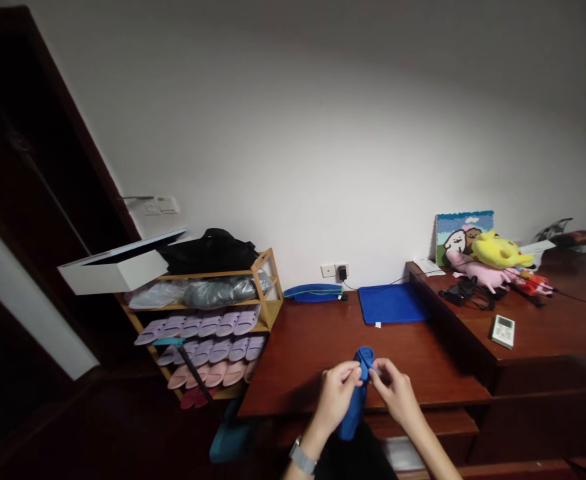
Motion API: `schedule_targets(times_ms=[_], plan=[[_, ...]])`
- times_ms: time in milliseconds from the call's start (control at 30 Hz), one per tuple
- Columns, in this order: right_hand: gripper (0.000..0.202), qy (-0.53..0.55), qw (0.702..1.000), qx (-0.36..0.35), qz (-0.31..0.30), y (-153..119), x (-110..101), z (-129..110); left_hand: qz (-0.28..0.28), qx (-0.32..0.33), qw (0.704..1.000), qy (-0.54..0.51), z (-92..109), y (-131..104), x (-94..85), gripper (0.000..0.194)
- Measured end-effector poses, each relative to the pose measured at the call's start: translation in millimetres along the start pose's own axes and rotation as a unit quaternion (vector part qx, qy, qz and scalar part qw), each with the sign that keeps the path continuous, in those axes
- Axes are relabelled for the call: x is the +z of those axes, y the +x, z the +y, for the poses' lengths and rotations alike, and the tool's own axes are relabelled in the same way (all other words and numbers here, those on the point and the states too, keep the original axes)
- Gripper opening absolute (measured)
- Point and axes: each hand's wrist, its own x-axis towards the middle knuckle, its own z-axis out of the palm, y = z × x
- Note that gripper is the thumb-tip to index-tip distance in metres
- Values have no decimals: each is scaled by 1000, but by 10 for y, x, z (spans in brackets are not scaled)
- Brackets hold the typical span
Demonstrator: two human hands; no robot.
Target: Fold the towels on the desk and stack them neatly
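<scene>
A blue cloth, rolled at its far end (355, 400), is pinched near that end by the fingertips of both hands — left hand (337, 395) and right hand (397, 392). Its long axis runs away from the person, far end leaning slightly right, near end reaching past the tabletop's (303, 353) front edge. Wood spreads beyond toward a flat blue mat (395, 304); a higher desk (467, 337) bounds the right. Forearms angle inward — fingers bent, wrists apart.
</scene>
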Motion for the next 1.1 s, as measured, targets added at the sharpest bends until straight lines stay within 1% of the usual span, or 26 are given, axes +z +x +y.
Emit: schedule_targets(times_ms=[67, 133, 200, 267, 333, 433, 500, 567, 700, 800, 933, 1000, 1100], plan=[[37, -3, 1000, 0, 24, 120, -113, -27, 38, -1, 999, -39, 63, 106, -137, 49], [44, -4, 998, 5, 69, 258, -290, -59, 114, 5, 991, -76, 135, 228, -351, 50], [51, -12, 991, 11, 130, 398, -532, -105, 196, 8, 974, -117, 204, 339, -628, 50], [56, -33, 980, 10, 194, 524, -818, -165, 256, 10, 954, -156, 259, 419, -937, 50], [59, -67, 967, 5, 246, 626, -1112, -234, 295, 21, 939, -177, 296, 462, -1237, 51], [61, -120, 950, -2, 289, 724, -1493, -346, 335, 38, 924, -181, 322, 476, -1617, 53], [61, -155, 939, -2, 307, 755, -1679, -428, 349, 42, 920, -172, 321, 469, -1815, 53], [62, -187, 928, 2, 322, 766, -1814, -517, 365, 51, 918, -146, 312, 458, -1979, 50], [69, -235, 908, 7, 348, 766, -2004, -667, 434, 87, 895, -61, 307, 417, -2234, 41], [74, -268, 893, -2, 362, 774, -2139, -707, 462, 91, 882, -18, 339, 373, -2362, 40], [82, -301, 880, -15, 367, 783, -2305, -700, 480, 111, 866, 84, 396, 325, -2449, 44], [85, -314, 875, -20, 368, 768, -2363, -687, 482, 129, 859, 112, 418, 305, -2469, 45], [83, -338, 872, -21, 353, 722, -2419, -616, 492, 146, 847, 135, 437, 250, -2498, 48]])
